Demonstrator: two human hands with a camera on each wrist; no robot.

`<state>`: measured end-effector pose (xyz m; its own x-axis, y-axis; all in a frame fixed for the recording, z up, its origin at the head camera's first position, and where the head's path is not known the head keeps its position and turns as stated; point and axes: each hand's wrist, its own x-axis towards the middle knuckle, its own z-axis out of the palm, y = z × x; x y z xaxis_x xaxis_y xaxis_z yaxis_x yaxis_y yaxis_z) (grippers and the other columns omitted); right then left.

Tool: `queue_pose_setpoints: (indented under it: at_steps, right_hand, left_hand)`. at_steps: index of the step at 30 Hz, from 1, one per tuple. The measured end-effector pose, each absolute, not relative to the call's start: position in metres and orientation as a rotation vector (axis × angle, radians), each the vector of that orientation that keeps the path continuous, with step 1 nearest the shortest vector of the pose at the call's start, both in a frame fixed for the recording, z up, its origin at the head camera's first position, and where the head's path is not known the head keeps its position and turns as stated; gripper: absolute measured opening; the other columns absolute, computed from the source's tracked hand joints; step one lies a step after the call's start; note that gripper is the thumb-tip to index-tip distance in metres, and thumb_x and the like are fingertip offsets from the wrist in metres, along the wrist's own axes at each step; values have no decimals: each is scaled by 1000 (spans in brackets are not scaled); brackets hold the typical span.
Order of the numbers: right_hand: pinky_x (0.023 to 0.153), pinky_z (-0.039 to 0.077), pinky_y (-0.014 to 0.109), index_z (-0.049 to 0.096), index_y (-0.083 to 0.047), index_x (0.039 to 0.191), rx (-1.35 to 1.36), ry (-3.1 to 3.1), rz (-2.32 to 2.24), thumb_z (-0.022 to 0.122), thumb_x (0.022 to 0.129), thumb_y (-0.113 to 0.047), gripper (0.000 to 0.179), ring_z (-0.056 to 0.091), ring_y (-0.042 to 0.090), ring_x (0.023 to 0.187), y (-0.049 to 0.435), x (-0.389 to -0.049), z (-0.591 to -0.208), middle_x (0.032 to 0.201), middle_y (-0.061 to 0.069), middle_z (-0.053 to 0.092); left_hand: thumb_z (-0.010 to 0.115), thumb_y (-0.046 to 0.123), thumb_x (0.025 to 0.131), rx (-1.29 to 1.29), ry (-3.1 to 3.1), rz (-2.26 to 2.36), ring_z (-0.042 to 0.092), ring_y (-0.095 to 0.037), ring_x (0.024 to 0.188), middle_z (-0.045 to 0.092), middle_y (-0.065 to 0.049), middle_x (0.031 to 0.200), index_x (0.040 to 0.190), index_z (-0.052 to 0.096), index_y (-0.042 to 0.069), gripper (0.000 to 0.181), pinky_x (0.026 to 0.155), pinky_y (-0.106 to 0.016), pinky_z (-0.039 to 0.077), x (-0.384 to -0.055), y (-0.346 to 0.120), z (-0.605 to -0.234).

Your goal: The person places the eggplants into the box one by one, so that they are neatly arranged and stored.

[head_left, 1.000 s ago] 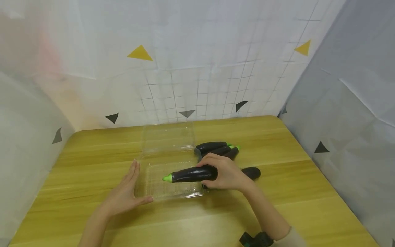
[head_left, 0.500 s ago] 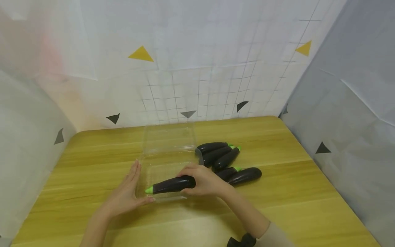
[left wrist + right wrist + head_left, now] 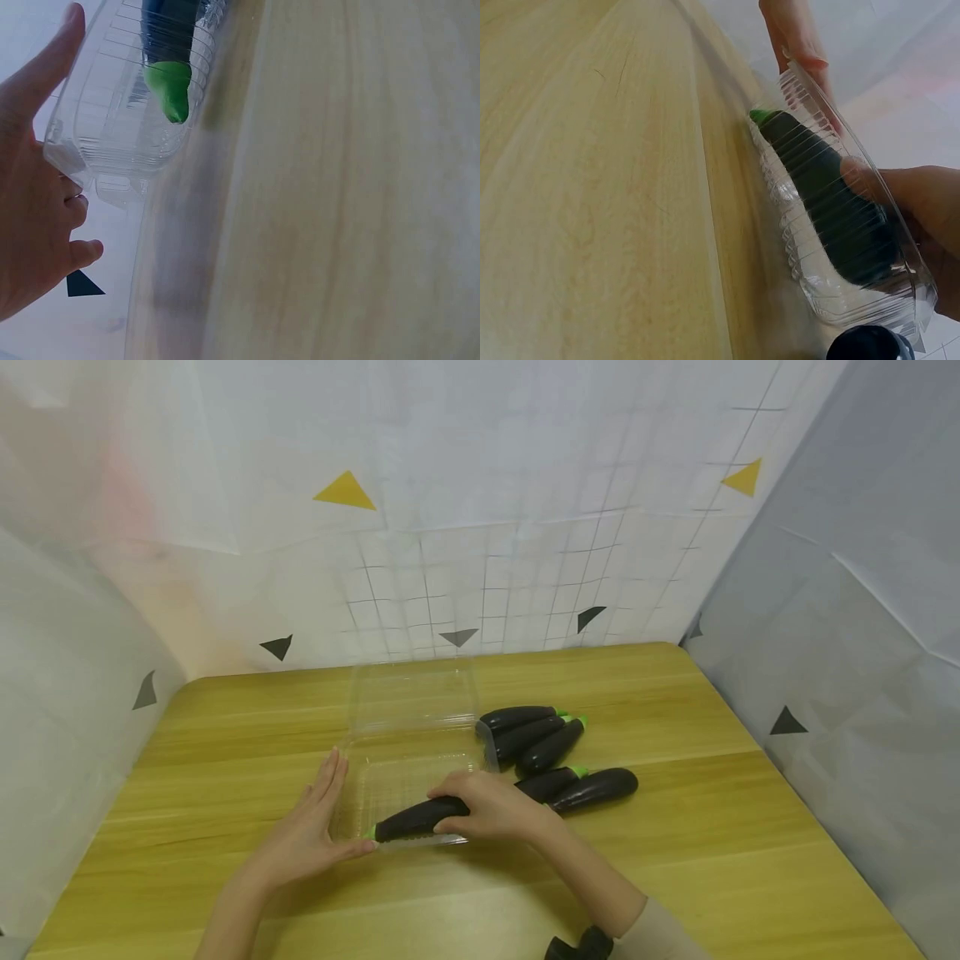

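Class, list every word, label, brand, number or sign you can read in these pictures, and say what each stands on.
None: no readable writing in any view.
Held eggplant and loose eggplants: no lettering visible.
Clear container: ridges, no legible label.
Back wall: yellow triangles, dark triangles and ruled lines, no words.
Black device by the right sleeve: too dark to tell.

Pale, creased sheets (image 3: 862,568) wall in a wood-grain tabletop (image 3: 712,827) at the back and both sides, giving the spot the look of a makeshift, lab-like booth. Yellow triangles (image 3: 345,492) and dark triangles (image 3: 787,722) dot the sheets, while thin grid lines (image 3: 483,588) cross the back one.
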<state>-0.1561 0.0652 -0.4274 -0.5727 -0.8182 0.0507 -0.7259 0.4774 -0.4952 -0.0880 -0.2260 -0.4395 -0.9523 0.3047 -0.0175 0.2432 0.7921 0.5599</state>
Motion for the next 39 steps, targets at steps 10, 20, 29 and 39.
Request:
queue_pose_setpoints:
  at_steps: [10,20,29,39]
  right_hand:
    - [94,47,27,64,-12,127,-1291,2550,-647,59,96,-37,40,58,10,114,64,-153,-425,124,-2,63]
    - [95,48,31,61,-14,129,-1262,2650,-823,59,95,-36,41,58,13,116,76,-154,-426,128,-4,61]
    - [85,53,32,65,-13,122,-1346,2568,-1268,76,84,-25,42,64,19,104,91,-154,-424,119,-1,66]
    - [84,54,32,65,-8,119,-1508,2536,-1436,84,74,-16,50,63,17,103,110,-150,-417,116,4,67]
  left_hand:
    - [68,69,73,432,2895,831,8,-45,142,-14,-10,160,155,-1,6,124,110,-63,14,-88,-224,-439]
    - [66,71,73,429,2898,827,10,-47,141,-14,-8,160,155,0,7,123,109,-64,16,-87,-224,-439]
    - [66,71,73,425,2892,832,9,-47,141,-15,-7,160,155,-1,7,123,109,-63,15,-87,-224,-438]
    - [64,72,74,418,2896,818,10,-49,140,-13,-11,160,154,-3,6,124,108,-64,18,-85,-223,-437]
